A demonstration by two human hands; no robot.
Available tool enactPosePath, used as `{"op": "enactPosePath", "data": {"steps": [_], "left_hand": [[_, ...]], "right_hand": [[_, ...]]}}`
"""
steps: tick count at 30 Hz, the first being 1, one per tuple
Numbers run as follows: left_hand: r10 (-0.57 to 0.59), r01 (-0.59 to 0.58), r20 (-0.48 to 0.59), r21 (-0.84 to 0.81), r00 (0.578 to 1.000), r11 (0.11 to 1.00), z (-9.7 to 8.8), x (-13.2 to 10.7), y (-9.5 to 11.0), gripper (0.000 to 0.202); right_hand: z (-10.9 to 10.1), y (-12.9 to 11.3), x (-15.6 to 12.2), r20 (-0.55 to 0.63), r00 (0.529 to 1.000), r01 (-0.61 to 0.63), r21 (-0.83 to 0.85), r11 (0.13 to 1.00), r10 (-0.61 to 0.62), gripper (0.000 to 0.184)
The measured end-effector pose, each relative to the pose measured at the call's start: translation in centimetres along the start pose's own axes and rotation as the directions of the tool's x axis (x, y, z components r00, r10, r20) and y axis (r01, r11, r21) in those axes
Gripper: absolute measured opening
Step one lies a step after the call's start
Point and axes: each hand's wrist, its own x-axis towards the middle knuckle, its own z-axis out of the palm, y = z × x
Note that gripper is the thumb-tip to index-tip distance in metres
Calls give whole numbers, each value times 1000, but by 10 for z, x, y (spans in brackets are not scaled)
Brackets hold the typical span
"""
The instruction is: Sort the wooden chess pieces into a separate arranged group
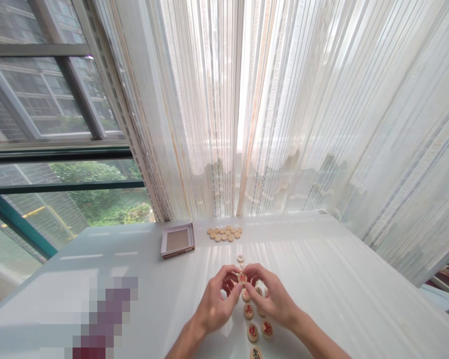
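Note:
My left hand (pixel 217 298) and my right hand (pixel 270 295) meet over the white table (pixel 322 279), fingers curled, pinching one round wooden chess piece (pixel 242 277) with a red character between their fingertips. Under and behind the hands lie several more wooden pieces with red characters (pixel 248 312), running toward me. One single piece (pixel 240 258) lies just beyond the fingertips.
A cluster of several plain wooden pieces (pixel 225 233) lies near the table's far edge, with a small open box (pixel 177 240) to its left. Sheer striped curtains (pixel 284 109) hang behind the table. A window (pixel 52 124) is at the left. A pixelated patch covers the near left.

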Motion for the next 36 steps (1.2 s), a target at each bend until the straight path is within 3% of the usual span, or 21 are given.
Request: {"op": "enactPosePath", "data": {"steps": [14, 22, 36], "left_hand": [[-81, 79, -49, -47, 996, 996, 2, 1, -14, 26], [-58, 54, -34, -94, 998, 994, 2, 1, -9, 28], [4, -3, -6, 10, 1000, 1000, 1, 0, 0, 25]], "right_hand": [[7, 3, -3, -4, 1000, 26, -56, 998, -26, 19], [6, 1, -1, -16, 1000, 24, -74, 997, -25, 18], [0, -1, 1, -18, 1000, 16, -38, 999, -16, 15]]}}
